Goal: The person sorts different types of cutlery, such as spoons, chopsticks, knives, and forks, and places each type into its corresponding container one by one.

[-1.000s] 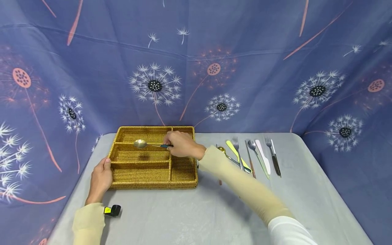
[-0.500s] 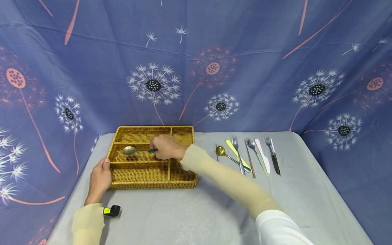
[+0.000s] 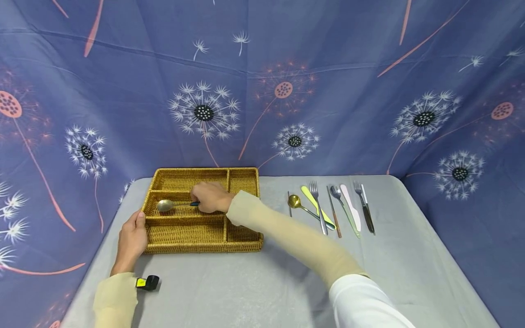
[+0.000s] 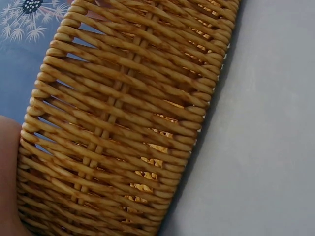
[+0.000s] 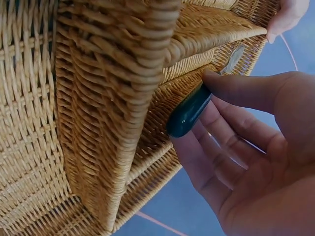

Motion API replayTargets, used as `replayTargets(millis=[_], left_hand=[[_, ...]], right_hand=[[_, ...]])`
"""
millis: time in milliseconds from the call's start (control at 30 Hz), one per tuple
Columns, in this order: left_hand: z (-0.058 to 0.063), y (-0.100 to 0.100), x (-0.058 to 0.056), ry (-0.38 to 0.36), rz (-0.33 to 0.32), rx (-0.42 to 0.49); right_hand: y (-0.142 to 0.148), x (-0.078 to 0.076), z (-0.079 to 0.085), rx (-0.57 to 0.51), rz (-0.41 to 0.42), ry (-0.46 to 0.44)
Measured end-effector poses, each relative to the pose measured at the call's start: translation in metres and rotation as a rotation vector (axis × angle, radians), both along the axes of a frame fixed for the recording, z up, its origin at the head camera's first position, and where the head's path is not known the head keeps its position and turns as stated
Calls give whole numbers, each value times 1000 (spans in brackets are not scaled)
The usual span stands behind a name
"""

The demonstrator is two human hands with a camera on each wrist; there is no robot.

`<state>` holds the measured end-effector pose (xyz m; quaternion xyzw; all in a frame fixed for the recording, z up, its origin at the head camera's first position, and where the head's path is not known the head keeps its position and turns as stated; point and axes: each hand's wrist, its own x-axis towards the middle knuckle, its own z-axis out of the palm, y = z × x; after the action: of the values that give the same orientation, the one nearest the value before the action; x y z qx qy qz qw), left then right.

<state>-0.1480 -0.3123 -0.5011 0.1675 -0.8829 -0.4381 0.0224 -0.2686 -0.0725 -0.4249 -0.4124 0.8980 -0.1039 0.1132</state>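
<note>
A woven wicker tray with several compartments stands on the left of the table. My left hand grips its left side, thumb at the rim; in the left wrist view only a bit of that hand shows beside the wicker wall. My right hand is over the middle long compartment, holding a spoon whose bowl points left. In the right wrist view, thumb and fingers pinch its dark green handle just inside the compartment walls. Whether the bowl touches the tray floor, I cannot tell.
Right of the tray lie a gold spoon, a yellow-handled knife, forks, a white knife, a green-handled spoon and chopsticks. A patterned cloth hangs behind the table.
My right hand has carried the spoon leftward and slightly down, from above the tray's divider into the middle long compartment. The left hand keeps its grip on the tray.
</note>
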Motion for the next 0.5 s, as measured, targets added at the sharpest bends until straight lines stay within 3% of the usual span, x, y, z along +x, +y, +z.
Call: replayTargets(millis=[267,500], left_hand=[[0,0,0,11,-6,2],[-2,0,0,9,5,-3]], right_hand=[[-6,2,-11,143,34,67],[-6,3,-19,140,13,59]])
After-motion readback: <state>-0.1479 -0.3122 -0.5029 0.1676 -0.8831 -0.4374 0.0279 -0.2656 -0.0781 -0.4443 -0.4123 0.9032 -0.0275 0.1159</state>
